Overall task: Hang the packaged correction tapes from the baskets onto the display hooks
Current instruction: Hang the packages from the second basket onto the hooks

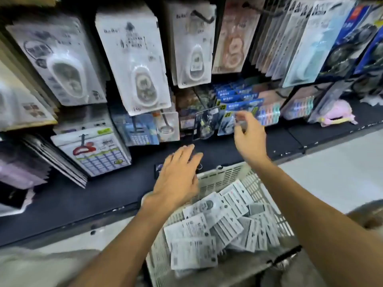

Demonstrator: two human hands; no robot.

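Left hand point(178, 176) flat, fingers straight, over dark packet point(158, 170) on shelf point(87, 195). Right hand point(247, 135) pinches hanging packet point(227, 123), far of basket point(223, 176).

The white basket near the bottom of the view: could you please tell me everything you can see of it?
The white basket looks like slotted plastic, with perforated walls and a solid rim. It sits low in the view, in front of the dark base shelf, seemingly tilted towards the camera. Inside lies a loose, overlapping heap of packaged correction tapes, mostly printed backs up. The left hand hovers over its far rim; contact is unclear. The right forearm crosses above its right side.
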